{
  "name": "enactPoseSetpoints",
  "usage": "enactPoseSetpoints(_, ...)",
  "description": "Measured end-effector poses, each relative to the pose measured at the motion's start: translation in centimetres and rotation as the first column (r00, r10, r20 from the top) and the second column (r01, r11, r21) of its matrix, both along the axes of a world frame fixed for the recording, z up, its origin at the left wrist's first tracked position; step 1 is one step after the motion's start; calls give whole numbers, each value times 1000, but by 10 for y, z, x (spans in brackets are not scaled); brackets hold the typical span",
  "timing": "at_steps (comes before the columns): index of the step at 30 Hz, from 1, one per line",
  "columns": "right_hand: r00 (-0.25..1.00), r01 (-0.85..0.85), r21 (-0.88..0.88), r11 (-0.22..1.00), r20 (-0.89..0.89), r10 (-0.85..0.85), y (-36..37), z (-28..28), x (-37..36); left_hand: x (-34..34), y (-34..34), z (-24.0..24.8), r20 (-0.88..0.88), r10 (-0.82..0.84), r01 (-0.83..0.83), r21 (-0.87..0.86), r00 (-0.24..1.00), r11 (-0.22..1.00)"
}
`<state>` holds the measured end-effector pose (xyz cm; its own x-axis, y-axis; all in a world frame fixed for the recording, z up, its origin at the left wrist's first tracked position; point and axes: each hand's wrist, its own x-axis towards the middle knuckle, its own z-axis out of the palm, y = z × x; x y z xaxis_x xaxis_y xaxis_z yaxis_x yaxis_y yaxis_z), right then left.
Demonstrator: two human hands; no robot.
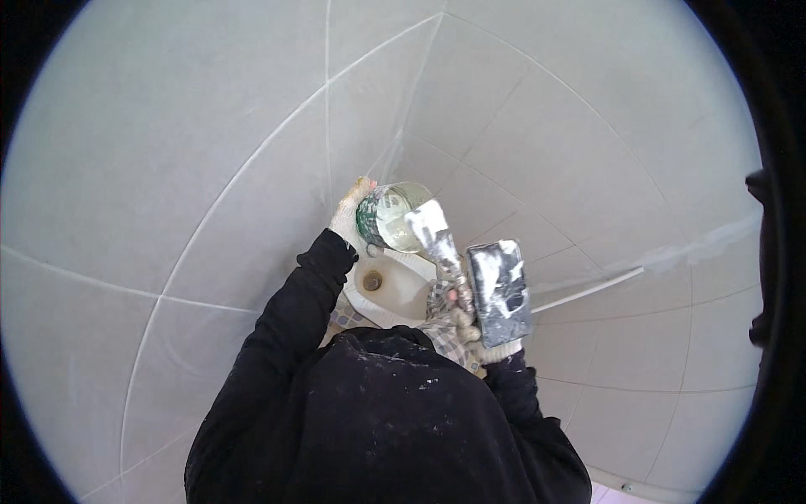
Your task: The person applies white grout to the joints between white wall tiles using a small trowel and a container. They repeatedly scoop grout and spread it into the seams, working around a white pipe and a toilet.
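Bucket (365, 222), green-sided, whitish paste (391, 225) inside, tips sideways at the squat toilet's (407, 291) far end, your left gloved hand (348, 212) wrapping its outer wall, fingers pressed against it. A loosened grip could spill it into the bowl. Right gloved hand (464, 322): fingers curled round the coated scraper (435, 233); dark rectangular float (499, 294) alongside, probably same hand, can't tell how it's pinched. Crowded grip could let one slip; an overloaded blade could drip.
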<state>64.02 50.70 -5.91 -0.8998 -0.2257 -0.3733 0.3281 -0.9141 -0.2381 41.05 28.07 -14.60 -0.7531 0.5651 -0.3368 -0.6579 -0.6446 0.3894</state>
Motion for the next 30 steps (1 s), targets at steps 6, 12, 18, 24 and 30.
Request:
enactPoseSetpoints(6, 995, 40, -5, 999, 95, -39, -27, 4, 8, -1, -10, -7, -65, -5, 10, 76, 998, 997)
enactPoseSetpoints(12, 993, 113, 122, 986, 34, -117, -15, -23, 18, 1, -24, -10, -71, 95, -89, 84, 993, 993)
enactPoseSetpoints(18, 885, 447, 798, 405, -329, -330, -1, -43, 22, 16, -19, 8, 1, -22, 22, 33, 1000, 999)
enactPoseSetpoints(24, 793, 603, 793, -84, -586, 165, -15, -4, -1, 29, -8, 31, 16, -123, 123, -25, 992, 992)
enactPoseSetpoints(30, 731, 652, 649, -393, -399, 553, 14, 10, -18, 9, -16, 8, -8, -134, 134, -30, 991, 991)
